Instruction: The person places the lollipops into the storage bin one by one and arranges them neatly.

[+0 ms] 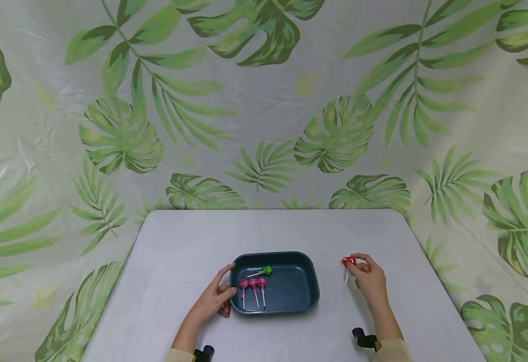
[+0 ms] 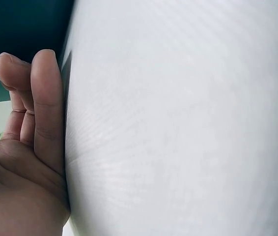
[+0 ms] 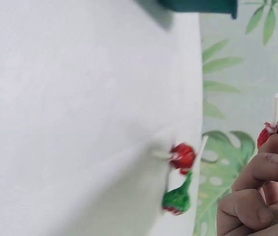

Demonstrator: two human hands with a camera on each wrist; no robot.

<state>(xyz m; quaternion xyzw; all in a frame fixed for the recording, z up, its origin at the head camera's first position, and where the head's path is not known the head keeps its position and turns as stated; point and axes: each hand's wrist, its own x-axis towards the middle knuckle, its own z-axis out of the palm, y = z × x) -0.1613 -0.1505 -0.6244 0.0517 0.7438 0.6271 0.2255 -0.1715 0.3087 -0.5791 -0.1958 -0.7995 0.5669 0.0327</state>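
Note:
A dark blue rectangular tray (image 1: 291, 296) stands on the table, its left side held by my left hand (image 1: 214, 299). The thumb lies at the left rim and the index finger reaches the far left corner. Inside the tray are a green lollipop (image 1: 266, 270) and several pink ones (image 1: 253, 283), sticks toward me. To the right of the tray, my right hand (image 1: 370, 281) pinches a red lollipop (image 3: 264, 137) between thumb and fingers, its white stick pointing up in the right wrist view. Past that hand, another red lollipop (image 3: 183, 156) and a green lollipop (image 3: 177, 199) lie on the table.
The white table (image 1: 191, 236) has a rounded far edge. A leaf-patterned cloth (image 1: 264, 125) hangs behind it and down both sides. Black wrist cameras (image 1: 364, 339) sit on both forearms, close over the near part of the table.

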